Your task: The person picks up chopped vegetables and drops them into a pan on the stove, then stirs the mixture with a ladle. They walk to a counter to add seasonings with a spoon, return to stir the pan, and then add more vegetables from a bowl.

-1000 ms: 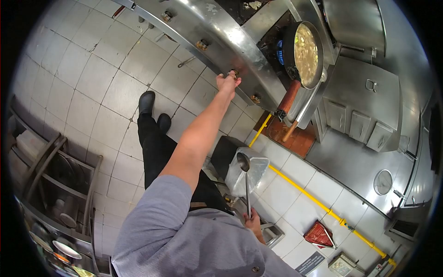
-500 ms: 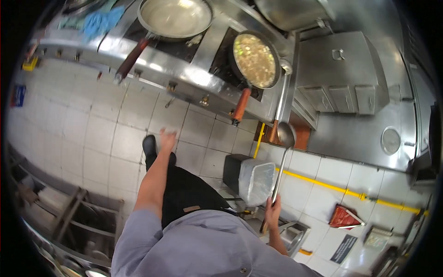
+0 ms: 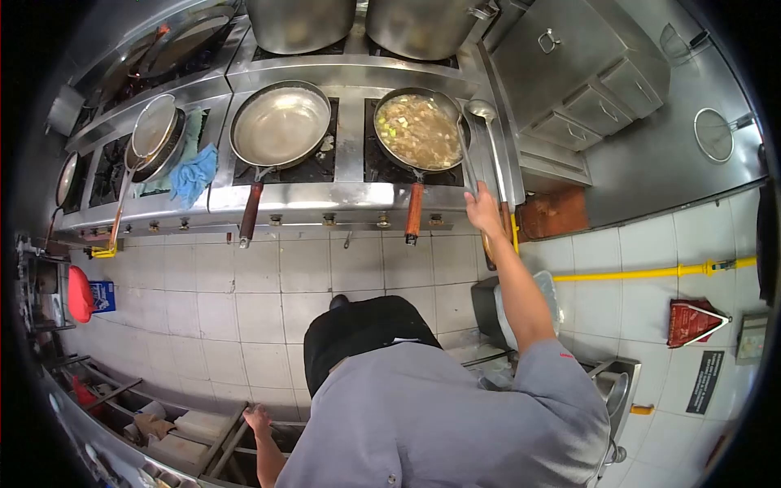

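My right hand [image 3: 485, 213] is closed around the handle of a long metal ladle [image 3: 468, 154]. The ladle's bowl end dips into the right side of a frying pan [image 3: 419, 130] of chopped food in brownish liquid, with green bits at its left. This pan sits on a burner, its wooden handle toward me. A second ladle [image 3: 482, 110] lies along the stove just right of the pan. Low at the left, my left hand [image 3: 257, 419] is beside a metal rack [image 3: 232, 439], its fingers loosely apart and no object visible in them.
Left of the food pan stands another pan [image 3: 281, 126] with a bare bottom. Two big pots [image 3: 301, 24] are behind. A blue cloth [image 3: 194, 175] lies on the stove's left part. A lined bin [image 3: 496, 313] stands below my right arm; a yellow pipe [image 3: 626, 274] runs along the wall.
My right hand has brought the ladle from near my right side forward into the food pan. My left hand has swung back toward the rack. The view has turned and shifted.
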### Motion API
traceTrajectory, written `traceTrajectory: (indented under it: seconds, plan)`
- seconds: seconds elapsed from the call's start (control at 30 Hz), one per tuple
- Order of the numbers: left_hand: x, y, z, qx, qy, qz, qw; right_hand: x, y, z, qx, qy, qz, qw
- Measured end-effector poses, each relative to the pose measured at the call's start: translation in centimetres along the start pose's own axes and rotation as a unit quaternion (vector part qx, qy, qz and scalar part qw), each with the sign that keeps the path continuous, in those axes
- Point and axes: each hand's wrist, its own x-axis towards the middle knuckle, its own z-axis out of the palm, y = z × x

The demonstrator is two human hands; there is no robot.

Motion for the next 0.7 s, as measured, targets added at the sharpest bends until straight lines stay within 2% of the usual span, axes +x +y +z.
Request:
traceTrajectory:
  seconds: [0.07, 0.1, 0.17, 0.2, 0.27, 0.3, 0.33, 0.43, 0.53, 0.63, 0.67, 0.7]
  plan:
    - [-1.4, -0.3, 1.1, -0.034, -0.031, 0.039, 0.998, 1.5, 0.9, 2.8, 0.037, -0.011, -0.034, 0.999]
    - [-2.3, -0.4, 1.7, -0.05, -0.047, 0.059, 0.996, 1.7, 1.0, 3.2, 0.148, -0.074, 0.039, 0.985]
    - [-5.3, -0.2, 4.9, -0.041, -0.065, 0.062, 0.995, 0.6, -2.1, 1.7, 0.353, -0.195, 0.178, 0.898]
    - [-7.4, -0.4, 6.5, -0.035, -0.074, 0.061, 0.995, 0.0, -3.2, 1.0, 0.391, -0.201, 0.2, 0.876]
    - [-10.4, -1.8, 9.4, -0.062, -0.16, 0.095, 0.981, -0.1, -3.4, -0.9, 0.45, -0.257, 0.212, 0.829]
    - [-11.9, -1.8, 11.3, -0.033, -0.146, 0.078, 0.986, -0.2, -3.2, -1.6, 0.478, -0.287, 0.218, 0.801]
    - [-10.2, -5.0, 12.6, -0.082, -0.211, 0.156, 0.962, -0.2, -2.7, -2.4, 0.478, -0.32, 0.196, 0.794]
    - [-10.9, -6.9, 14.7, 0.062, -0.226, 0.097, 0.967, -0.9, -1.2, -3.1, 0.444, -0.323, 0.168, 0.818]
    - [-11.4, -8.3, 15.0, -0.064, -0.244, 0.012, 0.968, -1.9, 0.4, -4.4, 0.392, -0.275, 0.133, 0.868]
    - [-16.3, -7.6, 13.6, 0.029, -0.2, 0.143, 0.969, -1.8, 2.0, -6.1, 0.27, -0.209, 0.049, 0.939]
    - [-17.5, -7.1, 12.9, -0.001, -0.221, 0.138, 0.965, -1.8, 1.9, -7.3, 0.212, -0.193, 0.056, 0.956]
    - [-18.3, -6.9, 12.5, 0.002, -0.204, 0.123, 0.971, -0.9, 3.8, -6.8, 0.167, -0.128, -0.003, 0.978]
